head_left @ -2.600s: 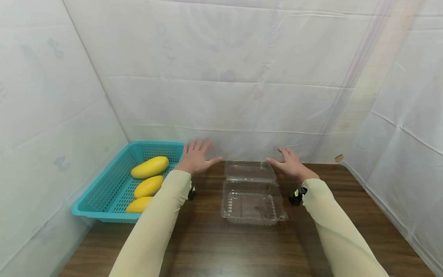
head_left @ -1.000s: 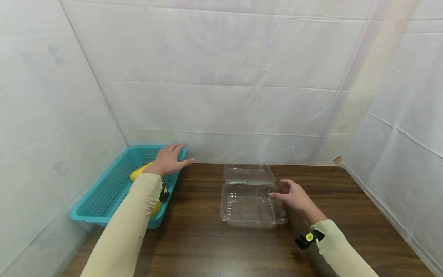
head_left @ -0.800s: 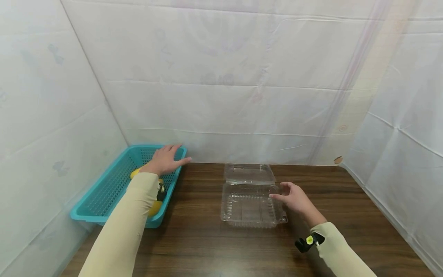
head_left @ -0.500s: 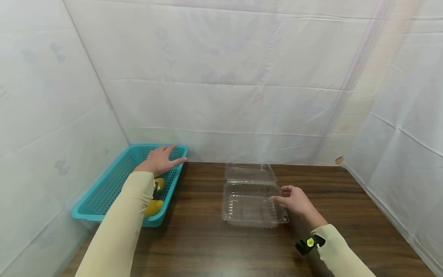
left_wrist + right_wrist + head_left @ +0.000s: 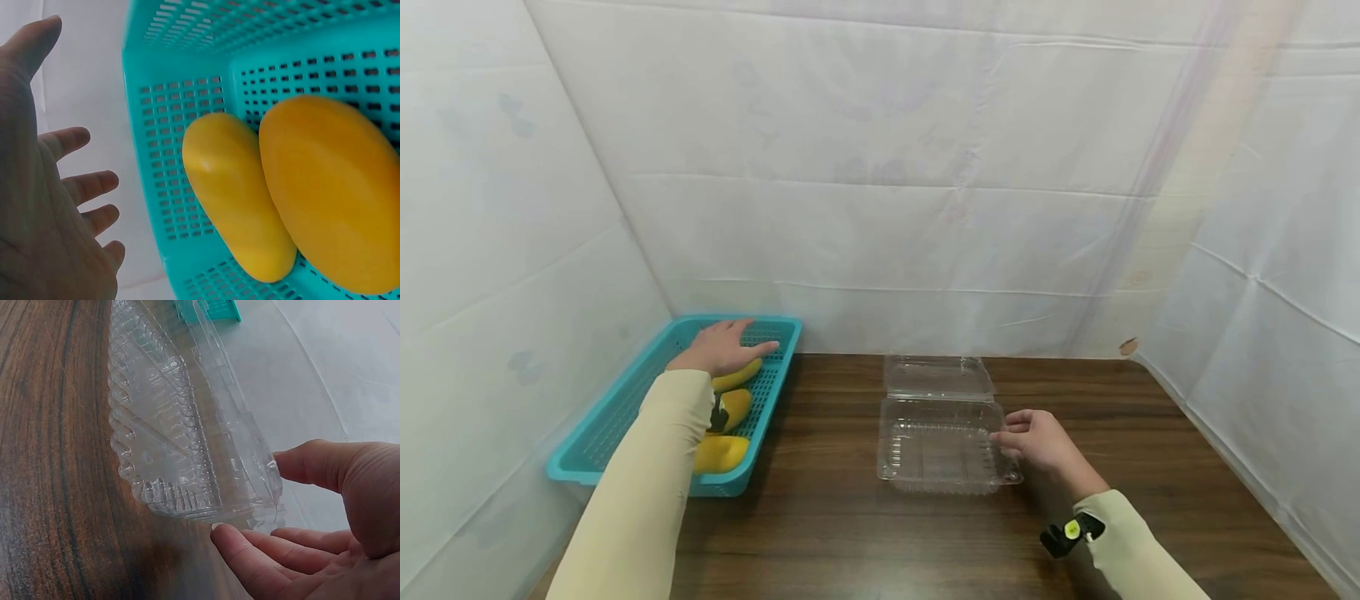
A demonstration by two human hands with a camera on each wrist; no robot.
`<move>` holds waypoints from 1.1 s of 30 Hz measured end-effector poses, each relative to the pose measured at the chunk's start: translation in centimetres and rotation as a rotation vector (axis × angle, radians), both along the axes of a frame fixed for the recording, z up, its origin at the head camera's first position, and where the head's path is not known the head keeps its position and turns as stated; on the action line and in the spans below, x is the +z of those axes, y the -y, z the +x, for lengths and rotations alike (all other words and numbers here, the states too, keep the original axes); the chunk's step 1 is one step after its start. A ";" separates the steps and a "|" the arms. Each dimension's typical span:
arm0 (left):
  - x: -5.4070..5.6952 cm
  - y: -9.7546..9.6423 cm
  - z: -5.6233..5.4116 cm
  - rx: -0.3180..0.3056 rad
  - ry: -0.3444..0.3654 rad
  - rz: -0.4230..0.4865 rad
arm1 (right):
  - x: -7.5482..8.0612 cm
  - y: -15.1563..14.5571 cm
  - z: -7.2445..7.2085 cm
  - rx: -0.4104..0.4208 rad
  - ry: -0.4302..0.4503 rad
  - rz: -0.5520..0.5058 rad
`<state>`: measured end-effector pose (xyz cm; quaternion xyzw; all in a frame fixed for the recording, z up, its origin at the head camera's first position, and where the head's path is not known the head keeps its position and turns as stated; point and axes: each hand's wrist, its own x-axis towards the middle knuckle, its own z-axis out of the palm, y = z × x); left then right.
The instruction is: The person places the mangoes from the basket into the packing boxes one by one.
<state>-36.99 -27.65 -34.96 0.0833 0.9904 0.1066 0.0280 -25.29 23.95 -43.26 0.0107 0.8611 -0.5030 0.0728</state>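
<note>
Currently, a clear plastic container [image 5: 943, 454] sits on the dark wood-grain table [image 5: 820, 533], its hinged lid [image 5: 936, 377] laid back toward the rear wall. At its right side, the right hand [image 5: 1041, 440] pinches the rim, the thumb at one side of the thin plastic and the forefinger across from it. Well apart from it, to the left, a turquoise perforated basket [image 5: 730, 487] holds three smooth yellow fruits in a row along its right half: a far fruit [image 5: 737, 377] partly behind the left hand, a middle fruit [image 5: 737, 407] and a near fruit [image 5: 720, 455]. Above the basket's far part hangs the left hand [image 5: 718, 348], thumb held away from the spread fingers and nothing in its grasp; the left wrist view shows it apart from the two fruits seen there, which lie side by side. Both arms wear pale yellow sleeves, the left sleeve [image 5: 632, 492] reaching over the basket's near edge and the right sleeve [image 5: 1138, 542] coming in over the table. A black wrist device [image 5: 1060, 540] shows below the right hand. Behind everything hangs a creased whitish sheet [image 5: 865, 250], faintly printed.
</note>
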 end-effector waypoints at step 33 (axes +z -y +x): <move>-2.5 4.6 -0.3 0.004 0.102 -0.041 | -0.8 -0.1 0.9 -0.012 -0.002 0.000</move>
